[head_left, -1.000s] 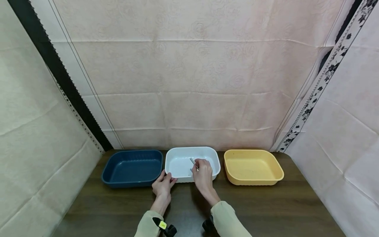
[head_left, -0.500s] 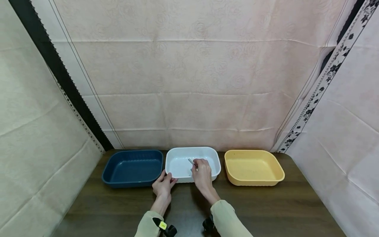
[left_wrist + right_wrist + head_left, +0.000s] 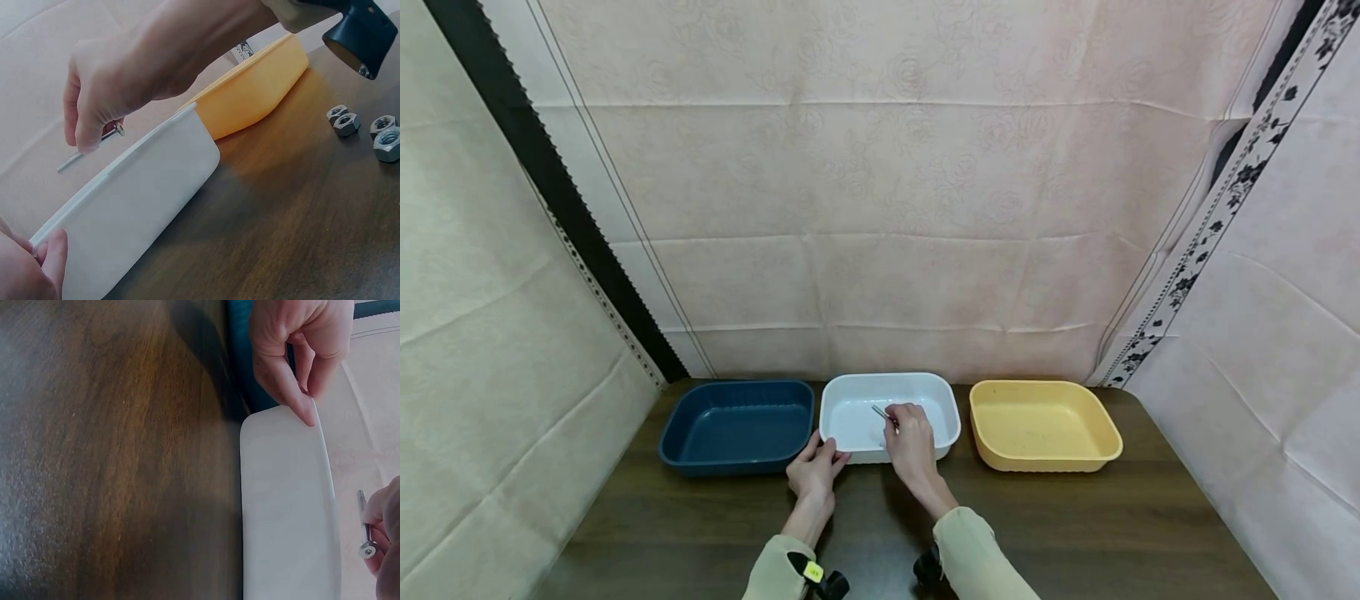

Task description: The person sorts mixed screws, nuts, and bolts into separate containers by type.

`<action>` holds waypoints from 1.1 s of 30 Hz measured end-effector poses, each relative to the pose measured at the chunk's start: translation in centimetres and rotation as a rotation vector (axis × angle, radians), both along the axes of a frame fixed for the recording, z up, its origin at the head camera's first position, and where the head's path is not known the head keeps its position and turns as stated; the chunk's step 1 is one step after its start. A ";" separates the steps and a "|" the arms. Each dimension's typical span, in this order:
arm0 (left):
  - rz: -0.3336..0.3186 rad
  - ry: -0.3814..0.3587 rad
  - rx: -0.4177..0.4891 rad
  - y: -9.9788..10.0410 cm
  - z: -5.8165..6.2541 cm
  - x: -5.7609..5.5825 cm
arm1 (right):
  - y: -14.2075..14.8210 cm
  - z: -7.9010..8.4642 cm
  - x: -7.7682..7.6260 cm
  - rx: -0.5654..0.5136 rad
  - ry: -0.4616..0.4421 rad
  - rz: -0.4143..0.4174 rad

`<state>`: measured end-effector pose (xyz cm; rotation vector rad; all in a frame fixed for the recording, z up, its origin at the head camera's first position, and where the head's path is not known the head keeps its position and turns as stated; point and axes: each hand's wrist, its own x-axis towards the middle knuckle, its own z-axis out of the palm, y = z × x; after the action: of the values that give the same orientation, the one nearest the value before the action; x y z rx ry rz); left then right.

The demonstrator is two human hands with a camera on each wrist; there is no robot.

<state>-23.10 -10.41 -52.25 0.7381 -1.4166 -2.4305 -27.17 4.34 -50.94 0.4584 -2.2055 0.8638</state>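
Note:
My right hand [image 3: 912,446] pinches a slim metal bolt [image 3: 881,412] over the white tray [image 3: 887,383]. In the right wrist view the bolt's round head [image 3: 369,550], with a socket in it, points back toward the camera. The left wrist view shows the bolt's shaft [image 3: 72,162] sticking out past the fingertips, above the tray's rim. My left hand [image 3: 812,475] grips the tray's front left corner, thumb on the outer wall and fingers at the rim. The inside of the tray is partly hidden by the right hand.
To the left stands a dark blue tray [image 3: 737,467], close beside the white one. A yellow tray [image 3: 1045,462] is on the right. Several hex nuts [image 3: 346,124] lie on the brown wooden table [image 3: 700,533], seen in the left wrist view. Pale cloth [image 3: 880,208] hangs behind.
The bolt's free end has swung slightly left and lower, so it lies flatter. My right hand has shifted a little left; the left hand keeps its hold on the tray.

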 end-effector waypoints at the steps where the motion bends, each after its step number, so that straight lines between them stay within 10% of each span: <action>1: -0.001 -0.001 0.001 0.0 0.0 0.0 | 0.1 0.0 0.0 0.002 -0.008 0.000; 33: -0.003 0.042 0.025 0.1 -0.7 0.0 | 6.9 3.0 3.7 -0.244 -0.022 -0.063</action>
<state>-23.08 -10.33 -52.93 0.6865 -1.3760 -2.4552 -23.50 11.26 -47.90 0.2609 -2.0871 1.0914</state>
